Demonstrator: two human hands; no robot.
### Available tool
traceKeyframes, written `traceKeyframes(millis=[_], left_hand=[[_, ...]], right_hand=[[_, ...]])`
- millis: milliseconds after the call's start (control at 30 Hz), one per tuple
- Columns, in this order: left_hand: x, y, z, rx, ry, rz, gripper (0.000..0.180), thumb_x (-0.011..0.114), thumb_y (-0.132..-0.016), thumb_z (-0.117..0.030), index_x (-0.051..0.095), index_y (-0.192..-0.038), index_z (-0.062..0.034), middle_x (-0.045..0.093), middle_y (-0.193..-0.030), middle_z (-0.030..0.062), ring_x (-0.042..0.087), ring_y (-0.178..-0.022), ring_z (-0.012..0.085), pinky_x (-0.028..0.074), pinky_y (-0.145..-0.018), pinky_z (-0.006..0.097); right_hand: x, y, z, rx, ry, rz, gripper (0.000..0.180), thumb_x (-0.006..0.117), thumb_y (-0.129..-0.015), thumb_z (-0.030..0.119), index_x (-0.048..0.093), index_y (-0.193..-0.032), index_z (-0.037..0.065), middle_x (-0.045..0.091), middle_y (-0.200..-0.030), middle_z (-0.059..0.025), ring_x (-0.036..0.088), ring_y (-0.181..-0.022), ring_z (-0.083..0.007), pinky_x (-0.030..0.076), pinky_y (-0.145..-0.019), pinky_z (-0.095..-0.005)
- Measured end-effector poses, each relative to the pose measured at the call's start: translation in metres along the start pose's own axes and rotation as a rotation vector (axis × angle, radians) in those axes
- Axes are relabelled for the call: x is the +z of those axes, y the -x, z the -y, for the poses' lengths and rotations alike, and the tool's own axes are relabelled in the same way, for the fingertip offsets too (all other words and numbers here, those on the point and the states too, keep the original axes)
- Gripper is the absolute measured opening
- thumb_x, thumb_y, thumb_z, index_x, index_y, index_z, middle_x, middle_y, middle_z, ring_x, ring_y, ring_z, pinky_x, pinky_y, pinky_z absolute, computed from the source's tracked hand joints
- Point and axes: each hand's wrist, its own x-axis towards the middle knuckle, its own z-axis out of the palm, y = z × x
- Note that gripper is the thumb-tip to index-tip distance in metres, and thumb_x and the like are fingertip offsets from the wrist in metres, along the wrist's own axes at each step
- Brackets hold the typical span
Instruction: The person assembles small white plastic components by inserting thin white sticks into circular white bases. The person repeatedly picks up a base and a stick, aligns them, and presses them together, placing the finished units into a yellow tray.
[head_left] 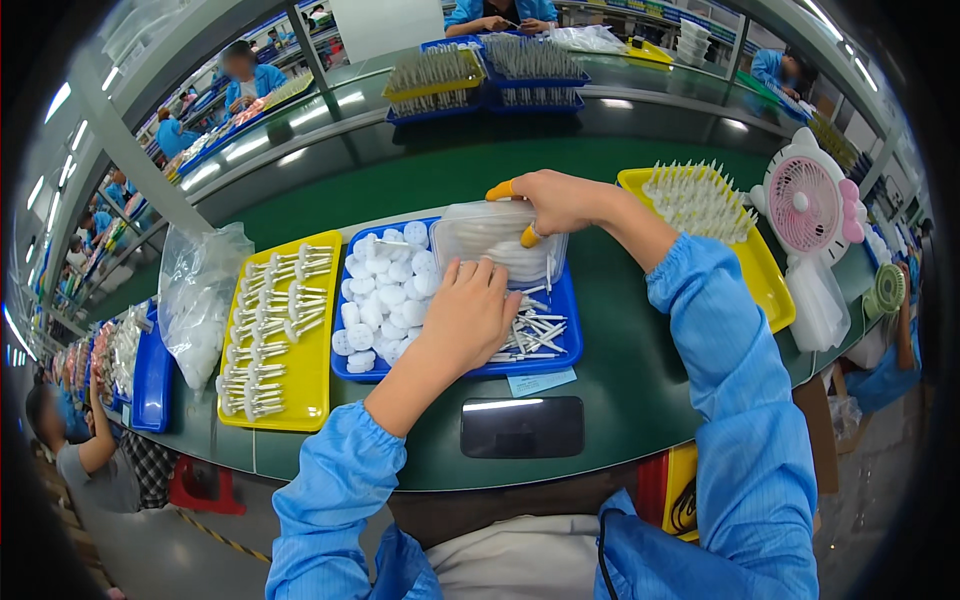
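Observation:
A clear plastic box [448,243] with whitish contents sits tilted over the back right of a blue tray [575,335]. My right hand [565,200], with orange finger cots on some fingers, grips its far right side. My left hand [468,312] presses its fingers together on the near edge of the box; their tips are partly hidden. White round plastic caps [388,290] fill the left of the tray. Loose white and metal pins [535,332] lie in its right part, beside my left thumb.
A yellow tray [318,385] of pin-and-cap pieces stands left, near a clear bag [200,300]. Another yellow tray [765,280] of upright pieces and a pink-and-white fan [803,200] stand right. A black phone [522,428] lies in front. Co-workers sit beyond.

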Motion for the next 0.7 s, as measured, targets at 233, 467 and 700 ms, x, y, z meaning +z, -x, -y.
traceKeyframes(millis=[233, 467, 700], left_hand=[[-0.019, -0.003, -0.021, -0.046, 0.028, 0.132, 0.029, 0.059, -0.108, -0.025, 0.066, -0.114, 0.0026, 0.064, -0.108, 0.0201, 0.064, -0.104, 0.0392, 0.051, -0.097, 0.049], [-0.028, -0.004, -0.025, -0.153, 0.09, 0.148, 0.027, 0.061, -0.107, -0.021, 0.067, -0.12, 0.0013, 0.066, -0.114, 0.0191, 0.065, -0.108, 0.0378, 0.052, -0.096, 0.049], [-0.06, -0.037, 0.018, 0.029, -0.163, -0.22, 0.033, 0.075, -0.091, -0.004, 0.069, -0.124, -0.0008, 0.068, -0.129, 0.0158, 0.064, -0.124, 0.0361, 0.047, -0.115, 0.049]], right_hand=[[-0.016, -0.013, -0.014, 0.097, -0.025, 0.089, 0.086, 0.09, -0.074, 0.012, 0.059, -0.154, 0.006, 0.076, -0.126, -0.018, 0.072, -0.114, -0.031, 0.057, -0.099, -0.0387], [-0.026, -0.026, -0.046, 0.11, -0.216, 0.118, 0.088, 0.092, -0.072, 0.014, 0.06, -0.153, 0.004, 0.077, -0.124, -0.0131, 0.072, -0.107, -0.024, 0.056, -0.096, -0.0351], [-0.05, -0.016, -0.018, 0.121, -0.334, 0.085, 0.084, 0.094, -0.072, 0.013, 0.063, -0.15, 0.001, 0.078, -0.122, -0.0085, 0.072, -0.105, -0.0177, 0.057, -0.094, -0.033]])
